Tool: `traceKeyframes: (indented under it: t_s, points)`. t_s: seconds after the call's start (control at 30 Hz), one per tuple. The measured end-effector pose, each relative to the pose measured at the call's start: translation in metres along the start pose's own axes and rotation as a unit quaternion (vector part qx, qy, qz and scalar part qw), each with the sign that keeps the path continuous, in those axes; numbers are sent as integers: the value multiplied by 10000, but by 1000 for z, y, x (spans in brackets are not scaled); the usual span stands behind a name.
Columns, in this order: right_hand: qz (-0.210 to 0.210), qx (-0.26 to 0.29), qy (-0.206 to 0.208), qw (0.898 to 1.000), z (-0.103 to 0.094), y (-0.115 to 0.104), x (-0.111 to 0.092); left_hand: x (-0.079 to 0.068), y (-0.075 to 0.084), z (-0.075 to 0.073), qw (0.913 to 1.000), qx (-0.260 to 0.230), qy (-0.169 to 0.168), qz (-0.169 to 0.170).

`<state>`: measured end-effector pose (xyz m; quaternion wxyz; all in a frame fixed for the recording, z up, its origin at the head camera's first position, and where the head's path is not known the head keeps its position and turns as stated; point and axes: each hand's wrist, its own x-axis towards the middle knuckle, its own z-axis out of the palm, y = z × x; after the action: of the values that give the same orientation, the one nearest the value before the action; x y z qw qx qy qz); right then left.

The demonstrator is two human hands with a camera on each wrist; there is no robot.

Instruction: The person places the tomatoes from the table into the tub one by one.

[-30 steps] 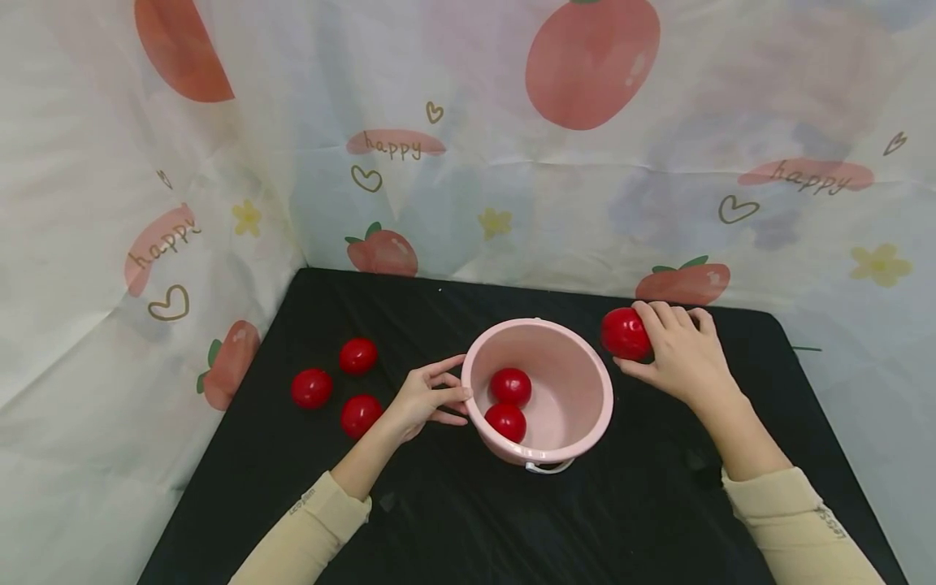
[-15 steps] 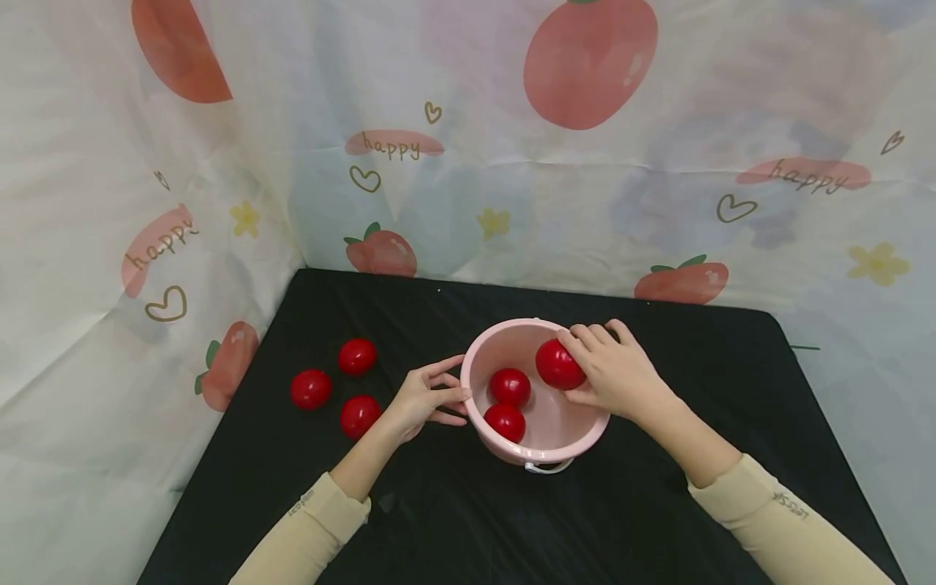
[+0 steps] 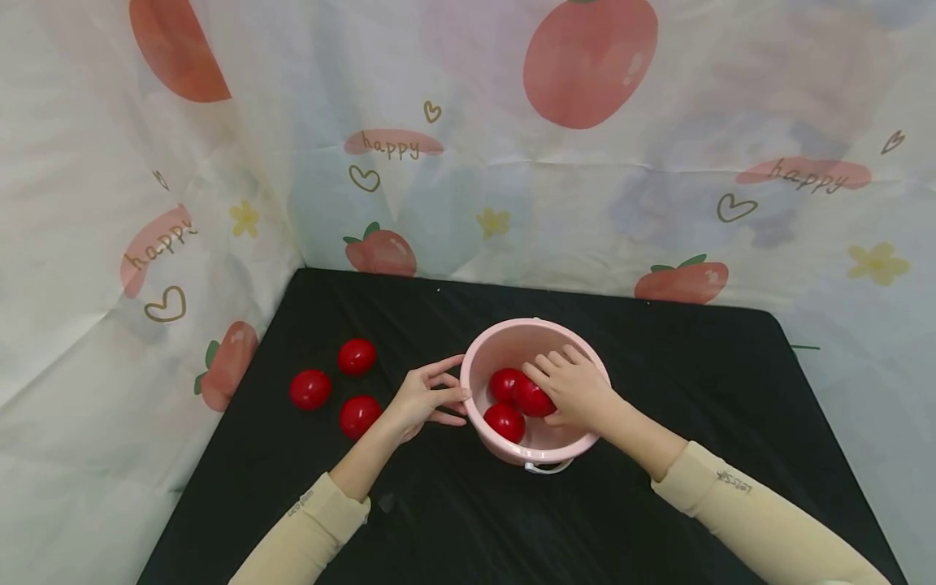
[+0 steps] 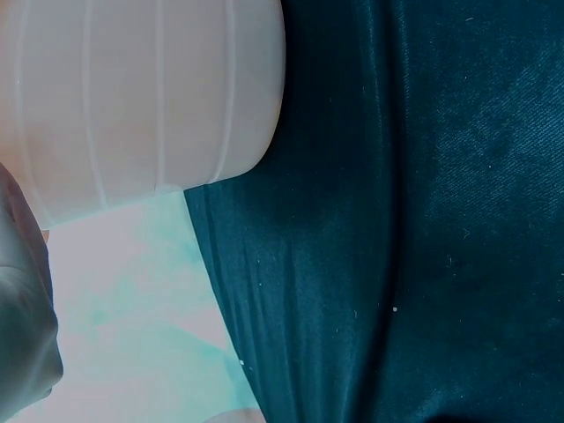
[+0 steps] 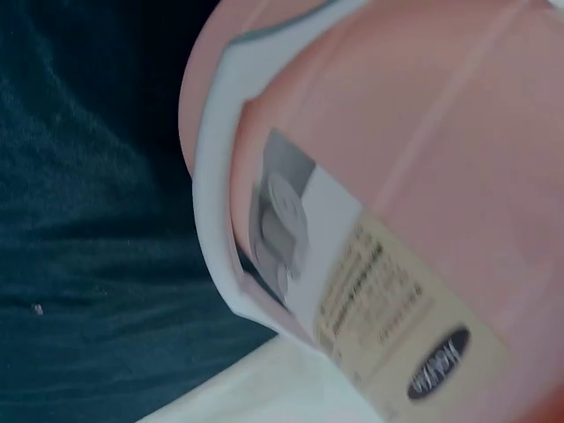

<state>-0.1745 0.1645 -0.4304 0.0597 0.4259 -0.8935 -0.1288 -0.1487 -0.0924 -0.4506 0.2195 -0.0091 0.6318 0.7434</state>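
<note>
A pink bucket [image 3: 537,455] stands upright on the black-covered table, its side ribs plain in the left wrist view. Straight, spread fingers of my left hand [image 3: 424,402] touch the bucket's left rim and outer wall. Inside the bucket, my right hand [image 3: 574,390] holds a glossy red ball [image 3: 535,398], fingers over its top and side. Beside it lie two more red balls, one behind [image 3: 504,383] and one in front [image 3: 504,422]. The right wrist view shows the bucket's label [image 5: 388,308] and white handle [image 5: 216,185]; the right fingers are out of that view.
Left of my left hand, three red balls lie on the table: a back one [image 3: 357,357], a left one [image 3: 310,390] and a front one [image 3: 361,417] close to my forearm. A printed fabric backdrop [image 3: 468,203] rises behind the black tabletop [image 3: 680,349].
My right hand has carried its red ball from right of the bucket, over the rim, and down inside beside the other two. The left hand and bucket have stayed put.
</note>
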Motion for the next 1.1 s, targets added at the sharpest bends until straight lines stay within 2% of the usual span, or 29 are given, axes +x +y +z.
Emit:
traceKeyframes:
  t_s: [0.2, 0.6, 0.9, 1.1]
  points:
    - [-136, -377, -345, 9986, 8, -6, 2, 0, 0, 1, 10000, -32, -52, 11]
    - [-101, -682, -935, 9932, 11, -10, 6, 0, 0, 0, 10000, -42, -49, -4]
    - [-202, -943, -1448, 9848, 12, -10, 10, -1, 1, 1, 10000, -71, -58, 6]
    - [-195, -1017, -1582, 9820, 12, -10, 14, 0, 1, 1, 9999, -78, -74, 5]
